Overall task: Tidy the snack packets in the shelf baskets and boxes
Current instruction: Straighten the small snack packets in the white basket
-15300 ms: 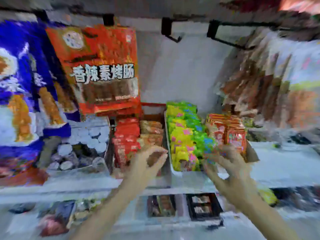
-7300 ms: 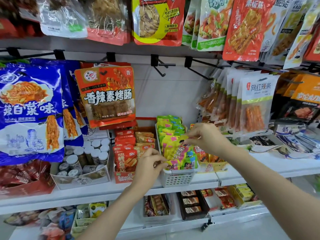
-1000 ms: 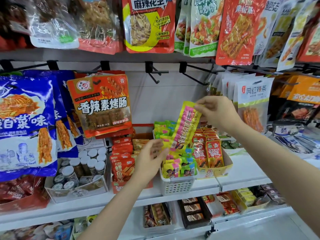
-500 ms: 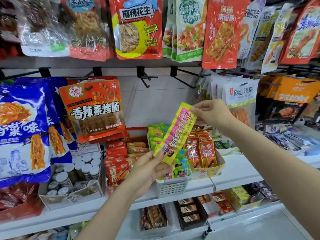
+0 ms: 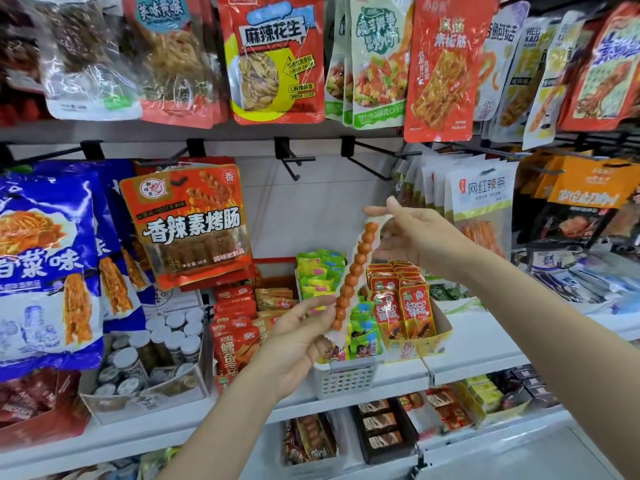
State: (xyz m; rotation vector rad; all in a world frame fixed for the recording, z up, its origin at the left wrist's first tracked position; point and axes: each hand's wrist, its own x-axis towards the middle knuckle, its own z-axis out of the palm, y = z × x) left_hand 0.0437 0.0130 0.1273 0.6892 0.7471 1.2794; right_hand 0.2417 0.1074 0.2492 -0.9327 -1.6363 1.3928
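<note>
The long snack packet (image 5: pixel 353 277) has been turned over since half a second ago: then it showed its yellow and pink printed face, now it shows the clear back with a string of round orange-brown pieces running its length. It hangs slanted in the middle of the frame, above and in front of the white basket (image 5: pixel 346 379), held at both ends. The right hand (image 5: pixel 412 237) pinches the top end between thumb and forefinger, its other fingers loosely spread behind; the left hand (image 5: pixel 298 336) pinches the bottom end, thumb on one side and fingers on the other. My reading is that the person is checking or straightening the strip before laying it back, so this packet is out of its place and not yet tidied. The basket below is full of green and yellow packets (image 5: pixel 320 271) standing on edge, which leaves little free room for a long strip. Just right of it stands the yellow cardboard box (image 5: pixel 436 336) of red sachets (image 5: pixel 403 299), and left of it the stacked red boxes (image 5: pixel 235 323), then a clear tray of small capped jars (image 5: pixel 166 337). In the upper middle, two bare black hooks (image 5: pixel 294 164) jut from the back wall near the raised right hand, and hanging bags crowd both sides of the frame, so the packet has to come down between them
</note>
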